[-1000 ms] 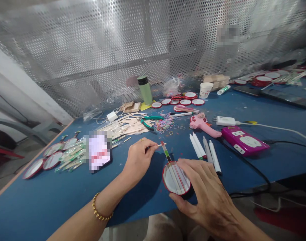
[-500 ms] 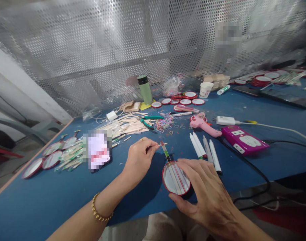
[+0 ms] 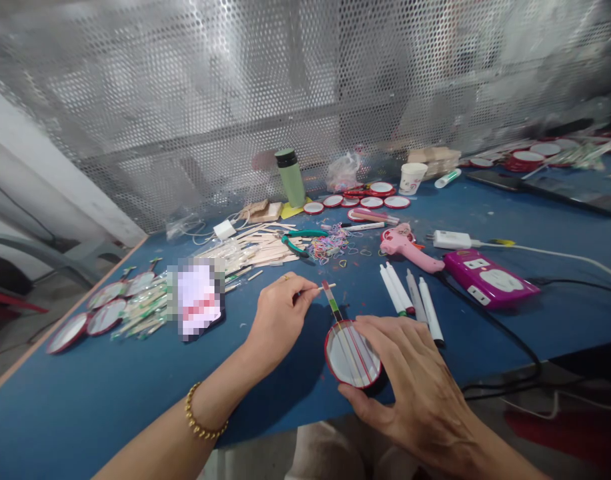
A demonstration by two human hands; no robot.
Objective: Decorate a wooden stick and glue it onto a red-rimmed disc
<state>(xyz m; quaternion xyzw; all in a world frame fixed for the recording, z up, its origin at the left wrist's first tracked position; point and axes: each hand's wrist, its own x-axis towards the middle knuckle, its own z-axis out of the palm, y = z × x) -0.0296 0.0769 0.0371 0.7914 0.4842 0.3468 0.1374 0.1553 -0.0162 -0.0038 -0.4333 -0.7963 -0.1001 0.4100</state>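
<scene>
My right hand (image 3: 418, 380) grips a small round toy banjo (image 3: 348, 360) by its rim, thumb at the near side and fingers at the far right. It has a red rim, a whitish face and thin coloured strings across it. Its narrow neck (image 3: 333, 305), banded red, green and black, points away from me. At the neck's far end, a thin wooden stick (image 3: 331, 286) lies crosswise. My left hand (image 3: 281, 312) pinches the stick's left end between thumb and fingertips; a gold bead bracelet is on that wrist.
White markers (image 3: 430, 310), a pink glue gun (image 3: 410, 249) and a purple power strip (image 3: 490, 280) lie to the right. Teal-handled pliers (image 3: 294, 245), rubber bands (image 3: 330, 241) and wooden sticks (image 3: 270, 252) are ahead. A phone (image 3: 200, 300) is at left; a green bottle (image 3: 290, 180) stands behind.
Almost nothing differs. The view has shifted very slightly; both hands keep the same hold on the toy banjo and the wooden stick.
</scene>
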